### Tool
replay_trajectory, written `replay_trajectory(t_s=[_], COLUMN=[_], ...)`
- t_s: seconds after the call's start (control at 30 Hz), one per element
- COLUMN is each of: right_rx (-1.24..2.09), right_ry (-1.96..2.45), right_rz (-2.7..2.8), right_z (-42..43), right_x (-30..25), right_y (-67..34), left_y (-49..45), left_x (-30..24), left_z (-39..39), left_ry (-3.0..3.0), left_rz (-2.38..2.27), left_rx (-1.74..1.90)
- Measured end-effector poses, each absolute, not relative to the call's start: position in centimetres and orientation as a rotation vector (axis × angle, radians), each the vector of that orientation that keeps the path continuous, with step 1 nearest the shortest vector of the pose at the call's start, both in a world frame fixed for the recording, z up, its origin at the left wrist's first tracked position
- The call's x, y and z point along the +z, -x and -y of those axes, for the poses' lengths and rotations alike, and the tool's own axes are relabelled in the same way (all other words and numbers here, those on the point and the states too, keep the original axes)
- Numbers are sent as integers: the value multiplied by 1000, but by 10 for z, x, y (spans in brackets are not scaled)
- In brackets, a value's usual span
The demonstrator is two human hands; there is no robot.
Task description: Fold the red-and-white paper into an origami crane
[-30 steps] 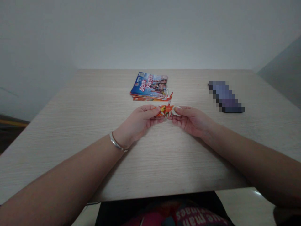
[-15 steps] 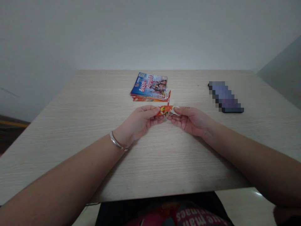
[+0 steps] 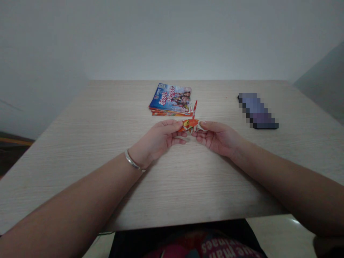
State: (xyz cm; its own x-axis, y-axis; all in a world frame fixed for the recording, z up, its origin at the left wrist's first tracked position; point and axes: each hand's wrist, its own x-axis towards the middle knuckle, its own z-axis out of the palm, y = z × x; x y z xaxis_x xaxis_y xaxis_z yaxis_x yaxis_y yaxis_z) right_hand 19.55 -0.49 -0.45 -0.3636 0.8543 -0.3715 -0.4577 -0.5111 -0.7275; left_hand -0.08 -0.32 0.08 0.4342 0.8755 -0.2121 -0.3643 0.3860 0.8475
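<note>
A small folded paper figure, orange and red with white patches, sits between both my hands just above the wooden table. My left hand pinches its left end with thumb and fingers, a silver bangle on the wrist. Its right end is pinched by my right hand. One thin red point of the paper sticks up from the middle.
A stack of colourful printed paper sheets lies on the table just beyond my hands. A dark, pixelated flat object rests at the right. The table's near edge is by my lap; a pale wall stands behind.
The hands have drawn slightly closer together on the paper figure, and its upright red point has shifted a little. Everything else on the table stays as it was.
</note>
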Motion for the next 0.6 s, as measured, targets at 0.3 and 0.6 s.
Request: replay_trajectory(t_s=[0.3, 0.6], right_rx=[1956, 1971], right_ry=[944, 897], right_rz=[698, 634], right_z=[4, 5], right_x=[-7, -5], right_y=[-197, -194], left_y=[1, 1], left_x=[-3, -3], left_z=[2, 2], left_ry=[-822, -835], left_rz=[-740, -747], left_rx=[895, 884])
